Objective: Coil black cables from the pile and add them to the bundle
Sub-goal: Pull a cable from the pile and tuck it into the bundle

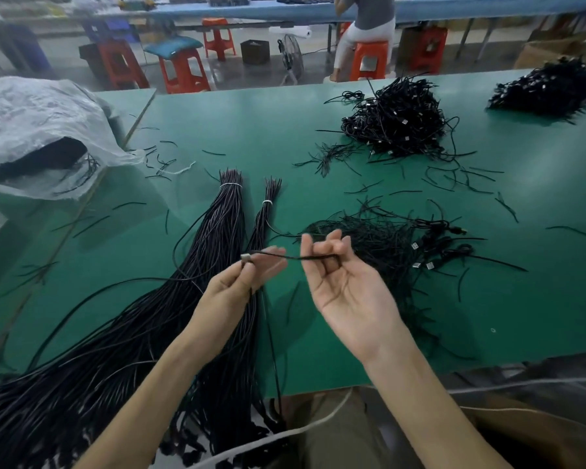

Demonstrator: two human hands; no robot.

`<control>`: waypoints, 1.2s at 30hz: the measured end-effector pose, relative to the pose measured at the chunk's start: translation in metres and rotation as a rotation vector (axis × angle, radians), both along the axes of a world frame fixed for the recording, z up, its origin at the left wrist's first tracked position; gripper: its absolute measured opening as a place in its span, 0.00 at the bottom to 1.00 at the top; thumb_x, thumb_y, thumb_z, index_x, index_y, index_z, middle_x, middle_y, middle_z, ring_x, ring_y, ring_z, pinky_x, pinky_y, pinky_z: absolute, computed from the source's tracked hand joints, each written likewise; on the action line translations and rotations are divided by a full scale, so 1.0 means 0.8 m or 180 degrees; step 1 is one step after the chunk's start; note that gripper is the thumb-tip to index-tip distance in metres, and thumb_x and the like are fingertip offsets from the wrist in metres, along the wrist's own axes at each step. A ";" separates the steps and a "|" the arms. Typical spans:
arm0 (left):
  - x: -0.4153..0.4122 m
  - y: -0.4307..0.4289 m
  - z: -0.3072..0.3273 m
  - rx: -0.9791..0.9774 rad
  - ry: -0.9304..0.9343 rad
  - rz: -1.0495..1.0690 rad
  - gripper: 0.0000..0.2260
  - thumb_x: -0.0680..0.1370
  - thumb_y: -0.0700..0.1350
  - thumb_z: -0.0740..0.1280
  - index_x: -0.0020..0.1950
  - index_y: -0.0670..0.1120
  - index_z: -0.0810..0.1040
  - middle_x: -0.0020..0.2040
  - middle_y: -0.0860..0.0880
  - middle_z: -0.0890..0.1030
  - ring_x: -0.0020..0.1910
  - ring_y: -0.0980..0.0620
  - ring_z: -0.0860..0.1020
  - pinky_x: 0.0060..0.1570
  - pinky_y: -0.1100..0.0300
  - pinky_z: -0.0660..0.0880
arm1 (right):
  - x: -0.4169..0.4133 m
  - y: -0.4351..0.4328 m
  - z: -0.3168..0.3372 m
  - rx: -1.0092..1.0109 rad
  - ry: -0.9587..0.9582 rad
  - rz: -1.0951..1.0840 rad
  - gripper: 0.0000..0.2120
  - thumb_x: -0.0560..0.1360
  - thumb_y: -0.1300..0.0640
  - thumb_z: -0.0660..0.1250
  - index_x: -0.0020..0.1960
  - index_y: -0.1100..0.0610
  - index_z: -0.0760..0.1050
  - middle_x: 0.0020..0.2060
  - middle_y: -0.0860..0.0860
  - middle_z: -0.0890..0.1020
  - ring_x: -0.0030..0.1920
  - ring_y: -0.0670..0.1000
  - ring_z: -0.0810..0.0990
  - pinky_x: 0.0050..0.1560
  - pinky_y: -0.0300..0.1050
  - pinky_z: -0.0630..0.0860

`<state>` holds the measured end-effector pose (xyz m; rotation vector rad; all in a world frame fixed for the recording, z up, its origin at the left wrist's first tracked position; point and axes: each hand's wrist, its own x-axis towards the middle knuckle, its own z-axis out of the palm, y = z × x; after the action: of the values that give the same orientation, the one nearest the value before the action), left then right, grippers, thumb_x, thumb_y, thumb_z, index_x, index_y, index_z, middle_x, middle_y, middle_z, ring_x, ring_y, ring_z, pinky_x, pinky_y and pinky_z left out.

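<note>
Left hand (241, 282): raised above table (251, 130), thumb and fingers pinched on black cable (295, 256) just behind its metal connector (246, 258). Connector poking out at the fingertips.
Right hand (347, 286): palm up, fingers curled, gripping the same cable at the fingertips; which fingers exactly, hard to tell.
Short run of cable pulled near-straight and level between both hands. Rest of it dropping from left hand down past near table edge.
Large bundle (217, 231): flat on table left of the hands, tied near its far end with a white tie (230, 186), fanning out toward near-left corner.
Small bundle (263, 225): just beside it on the right, own white tie, passing under left hand.
Near pile (386, 238): loose black cables with metal plugs, on table just beyond right hand.
Far pile (396, 123): bigger heap, well apart, mid-table. Third heap (552, 89) at far right edge.
Short black offcuts scattered across green surface.
Crumpled plastic bag (31, 130) at left, dark opening toward camera.
Background: orange stools, one (369, 59) with a seated person.
</note>
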<state>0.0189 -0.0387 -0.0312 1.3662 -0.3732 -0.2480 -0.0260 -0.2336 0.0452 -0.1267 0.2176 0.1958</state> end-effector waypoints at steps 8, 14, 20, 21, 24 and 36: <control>-0.008 -0.018 0.051 -0.2957 0.1646 0.0036 0.15 0.87 0.48 0.55 0.61 0.43 0.79 0.58 0.51 0.85 0.54 0.53 0.85 0.57 0.57 0.81 | -0.026 0.051 -0.063 -0.0280 0.0798 0.0457 0.19 0.85 0.57 0.60 0.40 0.64 0.80 0.26 0.51 0.70 0.32 0.52 0.75 0.46 0.51 0.84; -0.035 0.023 0.080 -0.1665 0.1123 -0.1227 0.15 0.87 0.49 0.58 0.45 0.46 0.76 0.27 0.55 0.66 0.24 0.57 0.59 0.28 0.64 0.60 | 0.005 0.024 -0.075 -0.0233 0.0958 0.0370 0.19 0.86 0.57 0.56 0.39 0.60 0.75 0.26 0.47 0.64 0.25 0.47 0.65 0.32 0.41 0.71; -0.052 0.039 0.053 0.2125 -0.0301 -0.1002 0.16 0.86 0.52 0.60 0.44 0.47 0.78 0.36 0.47 0.83 0.31 0.47 0.78 0.33 0.60 0.73 | 0.051 0.013 -0.040 -0.0326 0.0551 0.0357 0.20 0.86 0.54 0.57 0.37 0.58 0.72 0.25 0.46 0.62 0.26 0.46 0.61 0.33 0.39 0.63; -0.053 0.037 0.047 0.2235 -0.0352 -0.0780 0.15 0.85 0.50 0.59 0.46 0.45 0.80 0.41 0.47 0.86 0.36 0.47 0.82 0.38 0.58 0.76 | 0.053 0.015 -0.035 -0.0298 0.0439 0.0345 0.20 0.86 0.53 0.57 0.37 0.57 0.72 0.25 0.47 0.62 0.27 0.46 0.60 0.33 0.39 0.63; -0.055 0.034 0.026 0.1814 -0.0131 -0.0171 0.14 0.84 0.45 0.59 0.61 0.43 0.84 0.59 0.50 0.86 0.60 0.49 0.83 0.61 0.51 0.79 | 0.049 0.024 -0.024 -0.0194 0.0178 0.0336 0.21 0.86 0.51 0.57 0.34 0.55 0.68 0.24 0.47 0.61 0.28 0.46 0.58 0.34 0.40 0.62; -0.041 -0.025 0.054 -0.2140 0.1596 0.0550 0.22 0.87 0.51 0.54 0.50 0.43 0.85 0.61 0.51 0.83 0.53 0.56 0.84 0.65 0.55 0.73 | -0.008 0.062 -0.060 0.0523 0.0309 0.0331 0.21 0.85 0.56 0.57 0.34 0.57 0.70 0.24 0.48 0.63 0.27 0.49 0.62 0.34 0.43 0.69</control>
<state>-0.0137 -0.0585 0.0116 0.6343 0.0875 -0.2790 -0.0320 -0.1841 -0.0028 0.0351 0.2910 0.3226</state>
